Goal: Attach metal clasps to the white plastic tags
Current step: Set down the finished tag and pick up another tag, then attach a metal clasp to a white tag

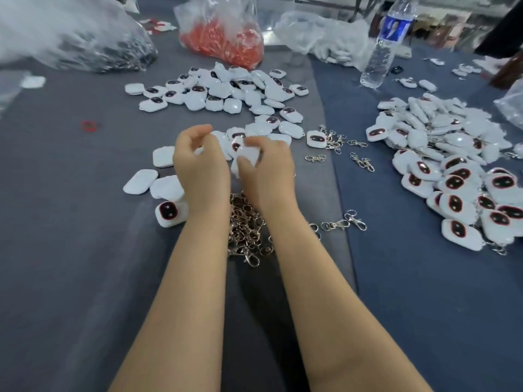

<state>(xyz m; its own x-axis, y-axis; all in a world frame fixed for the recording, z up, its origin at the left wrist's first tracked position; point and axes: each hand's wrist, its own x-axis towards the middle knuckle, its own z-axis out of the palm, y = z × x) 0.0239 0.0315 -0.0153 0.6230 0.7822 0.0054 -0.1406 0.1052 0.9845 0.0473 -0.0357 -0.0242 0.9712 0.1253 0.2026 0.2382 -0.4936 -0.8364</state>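
Both my hands are up over the middle of the surface (70, 193), close together. My right hand (268, 171) has its fingers curled round one white tag (249, 154), plain back facing me: a smooth, glossy, rounded-rectangle bit of plastic. My left hand (198, 162) is just beside it with the fingers curled in, but I honestly can't tell if it's pinching anything; it's too blurry there.

The metal clasps (246, 230) sit in a tangled, pale gold heap right under my wrists, with a few loose ones (343, 222) off to the right. More tags (226, 89) are piled at the far side, some showing a dark oval face with a reddish rim. On the right there's a big heap of tags (452, 171) with clasps on some of them. At the far edge are a water bottle (385, 46) and a clear bag of red bits (223, 38).
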